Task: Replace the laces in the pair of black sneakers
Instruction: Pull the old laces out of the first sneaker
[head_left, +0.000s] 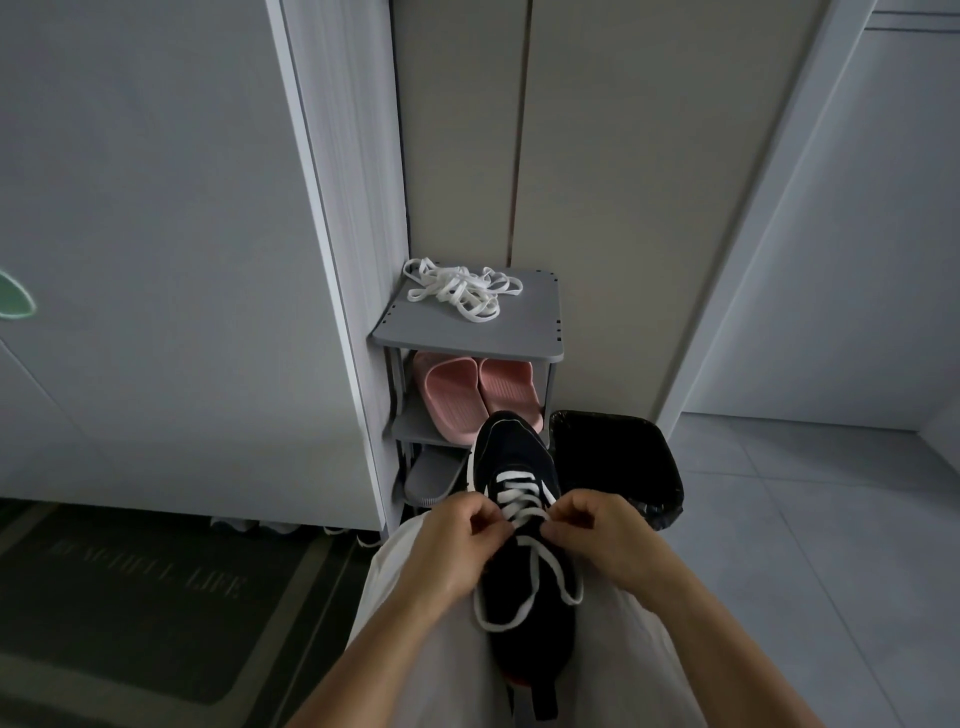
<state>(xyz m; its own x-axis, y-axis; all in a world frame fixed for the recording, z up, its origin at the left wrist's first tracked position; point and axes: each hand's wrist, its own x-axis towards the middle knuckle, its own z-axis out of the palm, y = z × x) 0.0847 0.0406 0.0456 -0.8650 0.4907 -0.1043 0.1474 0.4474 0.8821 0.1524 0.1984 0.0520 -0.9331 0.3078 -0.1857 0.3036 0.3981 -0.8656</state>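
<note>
Item 1. Sneaker (511, 457): black, lying along my lap, toe pointing away towards the rack (467, 338). I see only this one of the pair.

Item 2. Lace (519, 499): white, crossed through the lower eyelets. Its slack hangs in a loop over the sneaker's collar.

Item 3. Left hand (457, 540): fingers curled, pinching the lace at the upper eyelets on its own side.

Item 4. Right hand (597, 535): curled the same way, pinching the lace on the opposite side, close to the left.

Item 5. Spare laces (457, 291): a white tangle on the rack's top board, well apart from my hands.

Item 6. Slippers (478, 395): pink, on the shelf below. Bin (618, 457): black-lined, beside the rack.

Step in hand, my judgement: working the lace at the top eyelets. I cannot tell whether it is going in or coming out.

Handling notes:
- Keep the pinch near the eyelet so the flat lace does not twist.
- Pull each side evenly, one crossing at a time.
- Let my thighs brace the sneaker so it does not roll.
- Keep the hanging loop from snagging under the heel.
</note>
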